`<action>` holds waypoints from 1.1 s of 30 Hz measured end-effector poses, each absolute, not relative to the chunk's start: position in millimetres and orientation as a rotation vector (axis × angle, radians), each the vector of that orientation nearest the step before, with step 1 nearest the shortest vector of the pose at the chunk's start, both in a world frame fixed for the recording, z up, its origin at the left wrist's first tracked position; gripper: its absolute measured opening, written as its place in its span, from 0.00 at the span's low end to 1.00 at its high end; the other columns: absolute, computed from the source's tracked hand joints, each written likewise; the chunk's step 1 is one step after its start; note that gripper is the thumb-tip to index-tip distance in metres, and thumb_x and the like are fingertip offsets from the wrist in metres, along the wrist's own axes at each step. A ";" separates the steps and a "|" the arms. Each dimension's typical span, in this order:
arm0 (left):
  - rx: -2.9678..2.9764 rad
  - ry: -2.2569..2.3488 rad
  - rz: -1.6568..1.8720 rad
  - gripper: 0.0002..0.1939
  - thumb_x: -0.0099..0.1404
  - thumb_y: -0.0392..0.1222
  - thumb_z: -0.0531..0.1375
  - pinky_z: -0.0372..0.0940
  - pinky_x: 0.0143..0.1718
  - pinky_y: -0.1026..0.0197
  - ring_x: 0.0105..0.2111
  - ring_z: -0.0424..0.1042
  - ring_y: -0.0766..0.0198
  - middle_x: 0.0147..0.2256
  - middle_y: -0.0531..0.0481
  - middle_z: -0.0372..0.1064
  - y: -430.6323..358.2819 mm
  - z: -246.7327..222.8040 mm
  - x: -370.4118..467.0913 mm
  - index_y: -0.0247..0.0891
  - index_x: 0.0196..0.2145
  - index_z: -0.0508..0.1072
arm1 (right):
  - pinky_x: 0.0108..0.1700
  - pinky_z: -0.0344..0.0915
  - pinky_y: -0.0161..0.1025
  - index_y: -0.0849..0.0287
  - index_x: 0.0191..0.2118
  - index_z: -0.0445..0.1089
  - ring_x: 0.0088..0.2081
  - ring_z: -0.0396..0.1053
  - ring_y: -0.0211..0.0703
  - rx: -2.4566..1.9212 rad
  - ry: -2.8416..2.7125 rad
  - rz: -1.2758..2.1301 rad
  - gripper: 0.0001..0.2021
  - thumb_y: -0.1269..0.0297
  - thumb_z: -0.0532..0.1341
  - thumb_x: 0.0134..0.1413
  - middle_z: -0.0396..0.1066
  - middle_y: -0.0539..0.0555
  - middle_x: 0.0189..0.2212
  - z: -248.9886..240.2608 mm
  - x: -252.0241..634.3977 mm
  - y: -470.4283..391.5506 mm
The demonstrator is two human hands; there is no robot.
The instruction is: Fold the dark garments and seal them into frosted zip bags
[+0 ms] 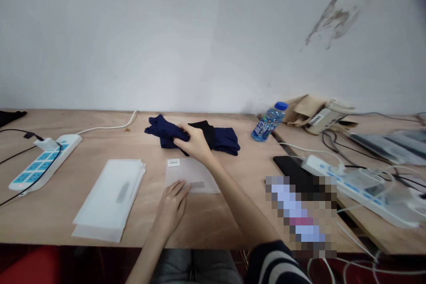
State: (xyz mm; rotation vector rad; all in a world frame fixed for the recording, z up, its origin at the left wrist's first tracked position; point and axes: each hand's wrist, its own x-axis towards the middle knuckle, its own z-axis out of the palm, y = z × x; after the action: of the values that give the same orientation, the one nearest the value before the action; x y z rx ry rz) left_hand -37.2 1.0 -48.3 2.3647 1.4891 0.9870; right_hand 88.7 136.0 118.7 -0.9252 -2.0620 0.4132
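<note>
My right hand (pixel 195 144) is closed on a bunched navy blue cloth (pixel 164 128) toward the back of the table. Beside it lies more folded navy cloth (pixel 226 140), with a black cloth (pixel 208 131) partly over it. My left hand (pixel 173 204) rests with fingers stretched out on the lower left part of a frosted plastic bag (pixel 206 175). A small white label (pixel 173 163) sits at the bag's top left corner. My right forearm crosses over the bag and hides its right part. Further left lies a stack of similar frosted bags (pixel 109 186).
Power strips lie at the left (pixel 46 164) and right (pixel 362 191) with loose cables. A drink bottle (pixel 269 122) leans at the back right, near brown paper (pixel 302 108) and a cup (pixel 329 115). Right of my forearm is a black item (pixel 296 171) and a pixelated patch.
</note>
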 end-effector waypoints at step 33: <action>2.305 1.398 1.016 0.13 0.66 0.30 0.49 0.69 0.46 0.53 0.44 0.73 0.59 0.44 0.46 0.73 16.0 -27.9 -50.4 0.41 0.37 0.71 | 0.57 0.64 0.48 0.54 0.55 0.65 0.56 0.66 0.48 -1.469 -1.865 0.571 0.16 0.61 0.55 0.63 0.69 0.57 0.53 17.3 204.5 -50.0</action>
State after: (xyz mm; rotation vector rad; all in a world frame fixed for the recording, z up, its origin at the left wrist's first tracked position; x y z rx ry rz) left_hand -50.4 16.0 -27.9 2.3053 1.3980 1.0155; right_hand 204.5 -50.0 17.3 -1.4687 -1.8655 0.5713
